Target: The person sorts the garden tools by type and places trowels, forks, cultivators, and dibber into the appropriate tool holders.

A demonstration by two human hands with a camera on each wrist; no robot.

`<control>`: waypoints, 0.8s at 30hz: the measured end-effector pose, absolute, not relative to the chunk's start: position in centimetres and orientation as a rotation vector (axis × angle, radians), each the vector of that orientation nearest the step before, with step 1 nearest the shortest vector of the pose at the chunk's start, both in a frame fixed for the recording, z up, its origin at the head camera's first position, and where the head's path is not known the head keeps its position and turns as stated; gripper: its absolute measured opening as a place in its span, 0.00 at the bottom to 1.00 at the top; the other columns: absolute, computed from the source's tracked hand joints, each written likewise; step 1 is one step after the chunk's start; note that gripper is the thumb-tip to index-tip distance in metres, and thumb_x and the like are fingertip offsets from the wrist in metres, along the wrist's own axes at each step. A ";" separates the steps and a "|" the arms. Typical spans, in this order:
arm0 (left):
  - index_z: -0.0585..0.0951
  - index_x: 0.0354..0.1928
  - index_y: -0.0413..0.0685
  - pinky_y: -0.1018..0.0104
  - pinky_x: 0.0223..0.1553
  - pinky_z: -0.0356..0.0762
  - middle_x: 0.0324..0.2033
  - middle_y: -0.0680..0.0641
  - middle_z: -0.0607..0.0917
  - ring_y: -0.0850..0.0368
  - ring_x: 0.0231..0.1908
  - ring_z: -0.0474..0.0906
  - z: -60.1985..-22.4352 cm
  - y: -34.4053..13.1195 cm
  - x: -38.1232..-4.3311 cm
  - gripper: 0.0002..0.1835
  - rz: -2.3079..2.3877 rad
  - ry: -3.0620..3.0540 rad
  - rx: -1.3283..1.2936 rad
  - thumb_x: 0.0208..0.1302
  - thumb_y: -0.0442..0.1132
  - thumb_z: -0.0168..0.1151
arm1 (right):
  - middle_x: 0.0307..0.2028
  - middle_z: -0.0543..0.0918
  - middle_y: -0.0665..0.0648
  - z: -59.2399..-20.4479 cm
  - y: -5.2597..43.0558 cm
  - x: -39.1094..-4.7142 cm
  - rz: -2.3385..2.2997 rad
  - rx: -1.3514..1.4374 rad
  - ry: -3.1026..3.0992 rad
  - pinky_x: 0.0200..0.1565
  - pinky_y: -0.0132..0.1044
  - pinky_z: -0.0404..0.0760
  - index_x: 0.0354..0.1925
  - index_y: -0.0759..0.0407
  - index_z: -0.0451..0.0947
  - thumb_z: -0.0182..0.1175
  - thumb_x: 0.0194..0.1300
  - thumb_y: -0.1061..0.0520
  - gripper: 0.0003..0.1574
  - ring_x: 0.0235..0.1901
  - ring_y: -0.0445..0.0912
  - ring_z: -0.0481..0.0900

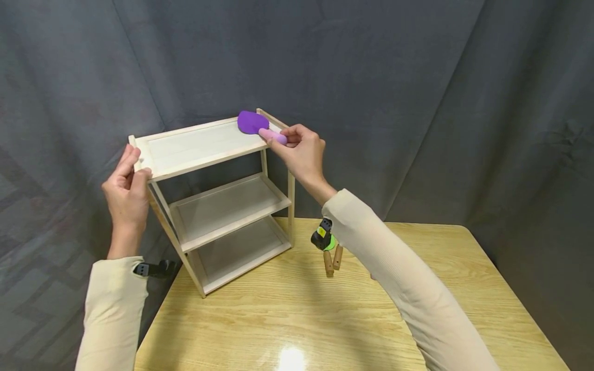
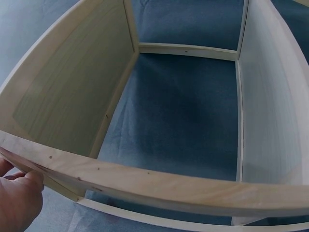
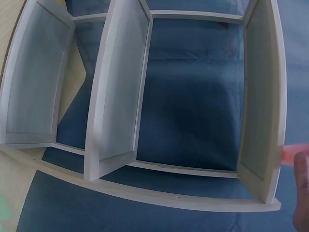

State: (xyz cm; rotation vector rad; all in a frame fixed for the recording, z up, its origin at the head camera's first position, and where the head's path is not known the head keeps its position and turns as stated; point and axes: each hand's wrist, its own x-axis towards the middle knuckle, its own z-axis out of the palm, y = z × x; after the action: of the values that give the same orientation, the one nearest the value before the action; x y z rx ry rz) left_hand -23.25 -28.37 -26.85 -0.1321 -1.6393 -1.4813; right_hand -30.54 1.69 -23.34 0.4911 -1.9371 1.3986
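Observation:
A three-tier wooden shelf unit [image 1: 195,147] stands at the back left of the table in the head view. My left hand [image 1: 125,193] grips the left end of its top board, thumb at the front corner and fingers along the outer side. In the left wrist view, fingertips [image 2: 29,188] show beside the frame. Over the right end of the top board, my right hand [image 1: 303,154] pinches the pink handle of a small shovel-like tool [image 1: 252,122]. Its broad purple head points left over the board. The right wrist view catches only the pink handle [image 3: 294,152] and part of the hand.
On the wooden table [image 1: 278,319], right of the shelf unit, lie two wooden handles [image 1: 328,263] next to something lime green [image 1: 331,243], partly covered by the right wrist camera [image 1: 322,234]. A dark grey curtain [image 1: 371,103] hangs behind. The two lower shelves [image 1: 232,206] hold nothing.

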 end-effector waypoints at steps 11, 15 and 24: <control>0.74 0.60 0.32 0.69 0.64 0.60 0.67 0.39 0.68 0.56 0.65 0.64 -27.0 -28.7 -22.9 0.24 -1.465 -1.672 -0.105 0.60 0.30 0.51 | 0.31 0.86 0.57 -23.2 1.6 -30.3 1.414 0.501 -1.987 0.33 0.28 0.81 0.35 0.65 0.83 0.75 0.51 0.51 0.20 0.29 0.41 0.83; 0.74 0.60 0.32 0.69 0.64 0.60 0.66 0.39 0.68 0.56 0.66 0.64 -26.9 -28.7 -22.9 0.24 -1.449 -1.672 -0.119 0.60 0.30 0.51 | 0.31 0.86 0.58 -23.3 1.7 -30.4 1.410 0.517 -1.985 0.34 0.29 0.81 0.37 0.66 0.82 0.74 0.52 0.53 0.20 0.30 0.43 0.84; 0.74 0.59 0.30 0.68 0.64 0.59 0.66 0.39 0.69 0.57 0.65 0.64 -26.8 -28.6 -22.8 0.25 -1.452 -1.653 -0.132 0.59 0.29 0.51 | 0.32 0.86 0.59 -23.4 1.9 -30.5 1.397 0.552 -1.975 0.34 0.29 0.81 0.38 0.67 0.82 0.73 0.52 0.54 0.19 0.30 0.43 0.84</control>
State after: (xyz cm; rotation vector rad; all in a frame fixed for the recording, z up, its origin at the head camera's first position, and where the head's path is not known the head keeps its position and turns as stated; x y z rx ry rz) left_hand -22.84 -28.63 -26.76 -0.1317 -1.6530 -1.4521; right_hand -30.52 1.90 -23.36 0.5516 -1.9755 1.3965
